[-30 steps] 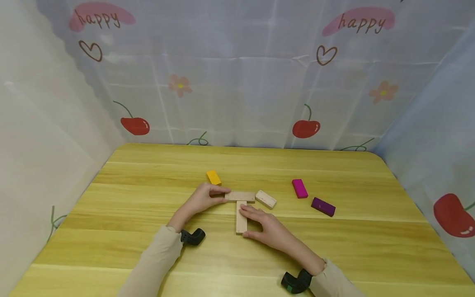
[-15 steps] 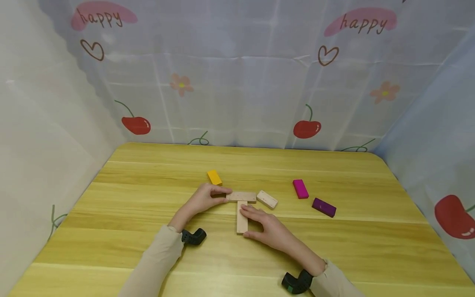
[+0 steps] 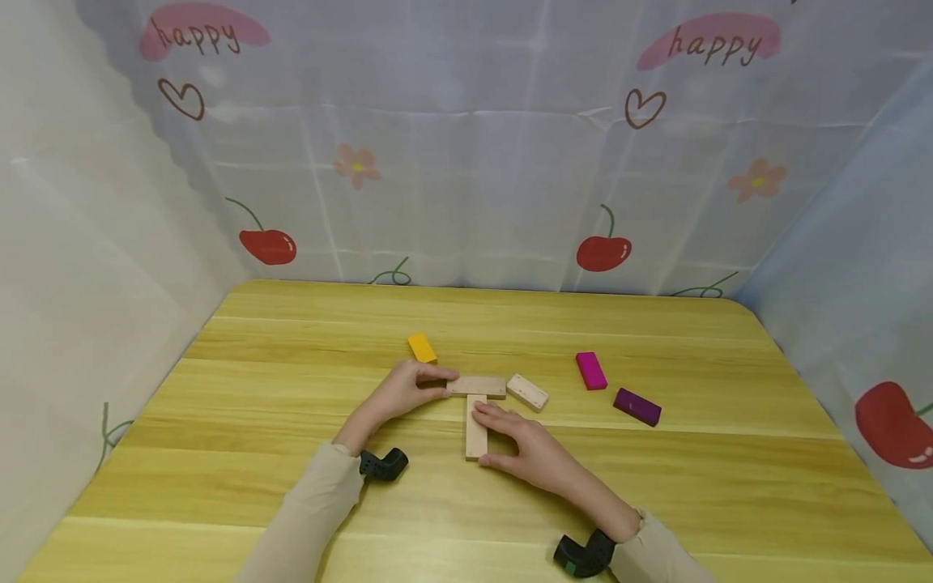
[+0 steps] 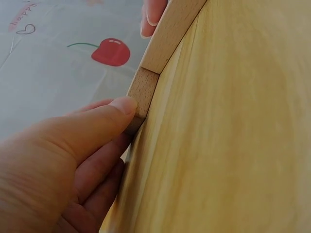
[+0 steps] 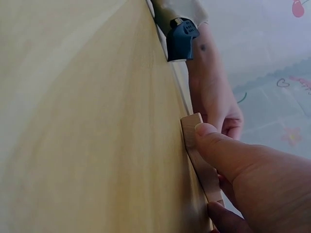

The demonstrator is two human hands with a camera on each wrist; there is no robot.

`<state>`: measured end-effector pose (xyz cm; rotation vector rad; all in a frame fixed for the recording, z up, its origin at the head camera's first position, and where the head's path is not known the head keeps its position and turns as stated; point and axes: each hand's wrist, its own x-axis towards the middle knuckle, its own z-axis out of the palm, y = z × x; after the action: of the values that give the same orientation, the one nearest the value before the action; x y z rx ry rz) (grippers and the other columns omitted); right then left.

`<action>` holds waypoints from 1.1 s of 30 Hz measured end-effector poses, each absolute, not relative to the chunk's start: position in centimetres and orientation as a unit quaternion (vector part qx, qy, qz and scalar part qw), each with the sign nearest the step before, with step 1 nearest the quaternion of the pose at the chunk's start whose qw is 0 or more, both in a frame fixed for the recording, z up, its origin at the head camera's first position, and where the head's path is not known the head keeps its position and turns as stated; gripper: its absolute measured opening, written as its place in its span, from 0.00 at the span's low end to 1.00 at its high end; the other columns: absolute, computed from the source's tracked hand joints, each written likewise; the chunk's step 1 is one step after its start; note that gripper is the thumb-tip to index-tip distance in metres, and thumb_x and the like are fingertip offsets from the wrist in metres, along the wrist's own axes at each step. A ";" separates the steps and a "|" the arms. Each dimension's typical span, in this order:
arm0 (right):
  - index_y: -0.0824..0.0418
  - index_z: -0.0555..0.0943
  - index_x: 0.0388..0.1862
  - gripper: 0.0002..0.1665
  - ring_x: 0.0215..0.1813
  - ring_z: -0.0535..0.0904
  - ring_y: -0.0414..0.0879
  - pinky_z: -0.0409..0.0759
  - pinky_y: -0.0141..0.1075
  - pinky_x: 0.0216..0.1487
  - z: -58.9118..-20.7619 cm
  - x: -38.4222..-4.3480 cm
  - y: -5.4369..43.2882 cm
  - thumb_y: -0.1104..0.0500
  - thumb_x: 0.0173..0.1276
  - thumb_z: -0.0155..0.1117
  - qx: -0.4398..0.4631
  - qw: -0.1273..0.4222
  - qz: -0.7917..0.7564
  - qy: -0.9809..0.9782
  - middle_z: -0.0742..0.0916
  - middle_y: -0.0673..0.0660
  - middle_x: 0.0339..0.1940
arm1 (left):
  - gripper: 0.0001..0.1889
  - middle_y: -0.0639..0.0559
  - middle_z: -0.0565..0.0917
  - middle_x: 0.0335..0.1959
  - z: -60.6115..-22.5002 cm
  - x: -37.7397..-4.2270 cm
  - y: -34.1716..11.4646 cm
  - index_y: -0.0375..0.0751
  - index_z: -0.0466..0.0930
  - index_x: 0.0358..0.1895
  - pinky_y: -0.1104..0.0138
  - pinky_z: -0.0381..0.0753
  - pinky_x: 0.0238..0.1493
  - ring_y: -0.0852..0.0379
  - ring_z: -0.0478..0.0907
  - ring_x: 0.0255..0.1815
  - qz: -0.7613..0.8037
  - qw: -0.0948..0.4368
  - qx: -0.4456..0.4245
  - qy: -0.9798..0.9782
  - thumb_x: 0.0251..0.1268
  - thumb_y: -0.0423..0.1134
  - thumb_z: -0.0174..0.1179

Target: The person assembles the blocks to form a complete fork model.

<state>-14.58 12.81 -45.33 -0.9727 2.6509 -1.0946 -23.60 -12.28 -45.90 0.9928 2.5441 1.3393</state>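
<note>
My left hand (image 3: 404, 393) pinches the left end of a plain wooden block (image 3: 476, 386) lying crosswise on the table. A second plain wooden block (image 3: 476, 437) points toward me, its far end against the first one's near side, so the two form a T. My right hand (image 3: 532, 453) holds this second block, thumb at the near end and fingertips toward the far end. In the right wrist view the thumb presses the end of the block (image 5: 201, 165). Close by the crosswise block's right end lies a third, shorter-looking plain wooden block (image 3: 528, 392), set at a slant.
A yellow block (image 3: 422, 348) lies just beyond my left fingers. To the right are a magenta block (image 3: 591, 371) and a purple block (image 3: 637, 406). The wooden table (image 3: 291, 324) ends at a printed curtain (image 3: 466, 186). Each wrist carries a black device (image 3: 384, 465).
The crosswise block has slid very slightly to the right with my left hand, and the slanted wooden block has shifted right too. My right hand and its block stay in place.
</note>
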 end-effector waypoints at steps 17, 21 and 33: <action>0.54 0.67 0.70 0.37 0.70 0.57 0.45 0.59 0.46 0.65 -45.3 -14.7 12.5 0.49 0.63 0.66 -0.326 0.061 -0.372 0.867 0.66 0.47 0.70 | 0.24 0.56 0.72 0.62 -45.9 -22.1 -10.3 0.44 0.72 0.64 0.54 0.52 0.67 0.57 0.56 0.69 0.417 0.067 0.383 0.821 0.65 0.43 0.60; 0.54 0.66 0.70 0.37 0.70 0.56 0.45 0.59 0.47 0.65 -45.3 -14.7 12.5 0.50 0.63 0.66 -0.324 0.060 -0.374 0.867 0.65 0.48 0.71 | 0.23 0.52 0.70 0.64 -46.2 -22.3 -10.3 0.45 0.73 0.63 0.56 0.57 0.65 0.56 0.53 0.70 0.433 0.076 0.374 0.816 0.65 0.42 0.60; 0.62 0.84 0.46 0.14 0.49 0.79 0.51 0.78 0.47 0.46 -43.3 -15.8 15.1 0.66 0.60 0.67 -0.218 -0.130 -0.438 0.862 0.85 0.55 0.45 | 0.22 0.50 0.75 0.60 -46.6 -22.3 -9.8 0.38 0.74 0.61 0.50 0.57 0.64 0.45 0.52 0.70 0.479 0.084 0.373 0.791 0.63 0.35 0.62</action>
<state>-15.82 15.07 -43.27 -0.7491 2.9582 -1.5038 -22.26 -9.79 -46.58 1.1119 2.3591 1.4280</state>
